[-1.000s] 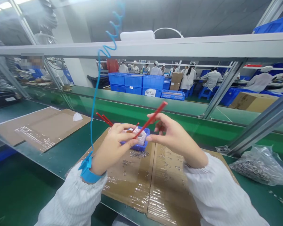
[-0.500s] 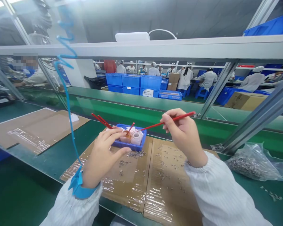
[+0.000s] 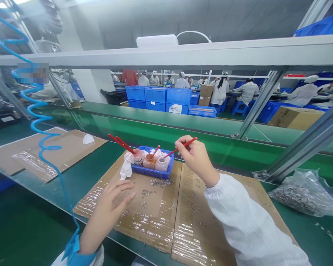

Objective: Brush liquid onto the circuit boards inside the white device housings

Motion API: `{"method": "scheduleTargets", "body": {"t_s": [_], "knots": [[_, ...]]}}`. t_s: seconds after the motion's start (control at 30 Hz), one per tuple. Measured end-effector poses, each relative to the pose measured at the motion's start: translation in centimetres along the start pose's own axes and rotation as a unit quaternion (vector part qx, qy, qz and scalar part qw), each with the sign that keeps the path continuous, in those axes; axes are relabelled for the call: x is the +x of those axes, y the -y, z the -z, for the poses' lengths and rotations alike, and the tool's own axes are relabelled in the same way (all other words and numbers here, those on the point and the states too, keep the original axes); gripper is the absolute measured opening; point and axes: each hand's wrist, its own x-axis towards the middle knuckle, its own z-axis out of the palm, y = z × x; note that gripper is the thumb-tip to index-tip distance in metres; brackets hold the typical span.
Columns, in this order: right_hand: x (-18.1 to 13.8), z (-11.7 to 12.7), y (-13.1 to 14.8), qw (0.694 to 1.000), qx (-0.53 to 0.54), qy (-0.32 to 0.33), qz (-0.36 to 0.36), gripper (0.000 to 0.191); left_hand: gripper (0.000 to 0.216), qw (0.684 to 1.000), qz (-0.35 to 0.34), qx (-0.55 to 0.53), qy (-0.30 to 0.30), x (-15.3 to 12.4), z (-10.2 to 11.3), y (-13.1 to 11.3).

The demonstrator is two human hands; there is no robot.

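Note:
My right hand pinches a thin red-handled brush whose tip goes down into the white jar. That jar stands in a small blue tray. Beside it are an orange-stained jar with one red handle in it and a pinkish jar with red handles leaning left. My left hand, fingers stretched out, hovers over or rests on the cardboard and holds nothing. Small metal pieces lie in a cluster just in front of the tray.
A crumpled white tissue hangs over the tray's left end. To the right lies a clear bag of metal parts. A coiled blue cord runs to my left wrist strap. A metal rail crosses above; people work behind.
My left hand has drawn back from the jars toward me, uncovering the pinkish jar and tissue. My right hand has moved left and slightly down, bringing the brush into the white jar.

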Motion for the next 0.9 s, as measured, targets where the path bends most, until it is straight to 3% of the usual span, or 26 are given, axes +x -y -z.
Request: {"method": "scheduleTargets", "body": {"t_s": [0.27,0.5,0.9], "knots": [[0.6,-1.7,-0.3,0.998,-0.035,0.038,0.038,0.019,0.025,0.999,-0.002,-0.036,-0.014,-0.3,-0.9,0.4],[1.0,-3.7,-1.9,0.997,-0.031,0.07,0.022,0.022,0.021,0.999,0.019,-0.034,-0.023,-1.2,-0.7,0.3],[-0.2,-3.2,-1.0,0.997,-0.038,0.048,0.057,0.013,0.026,0.998,0.032,-0.048,0.012,-1.0,-1.4,0.9]]}}
